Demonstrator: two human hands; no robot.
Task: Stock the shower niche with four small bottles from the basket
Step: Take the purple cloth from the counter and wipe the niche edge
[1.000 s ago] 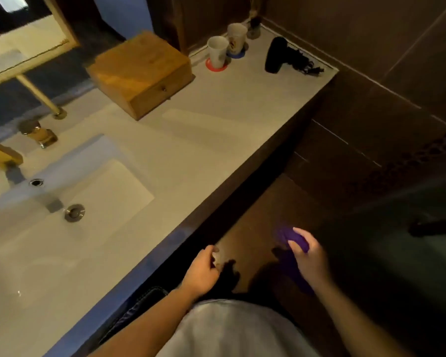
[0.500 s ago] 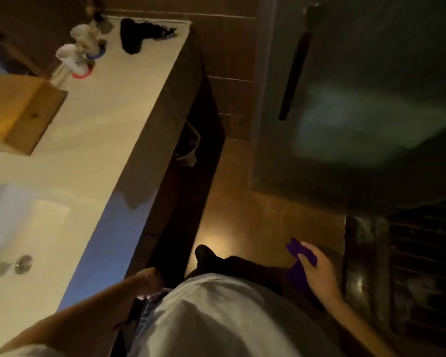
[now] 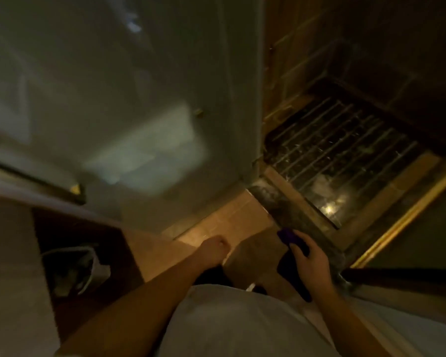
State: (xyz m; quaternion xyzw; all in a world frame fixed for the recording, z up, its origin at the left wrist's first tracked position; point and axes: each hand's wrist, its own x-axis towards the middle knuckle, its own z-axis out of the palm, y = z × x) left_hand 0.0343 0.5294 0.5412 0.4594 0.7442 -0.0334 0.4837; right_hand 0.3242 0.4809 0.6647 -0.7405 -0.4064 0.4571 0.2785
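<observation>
My right hand (image 3: pixel 310 261) is closed around a small purple bottle (image 3: pixel 286 235), whose top sticks out past my fingers, low at the right above the shower threshold. My left hand (image 3: pixel 214 249) hangs in front of me over the brown floor tiles, fingers curled into a loose fist with nothing in it. No niche and no basket of bottles can be made out in this blurred, dark view.
A frosted glass shower door (image 3: pixel 144 104) fills the upper left, its dark handle (image 3: pixel 34 179) at the far left. The wet ribbed shower floor (image 3: pixel 340 155) lies to the right behind a stone threshold (image 3: pixel 289 212). A white bag (image 3: pixel 83 269) sits under the counter edge at the lower left.
The view has swung right, away from the sink counter toward the shower opening. My right hand keeps hold of the purple bottle; my left hand has come forward from my side.
</observation>
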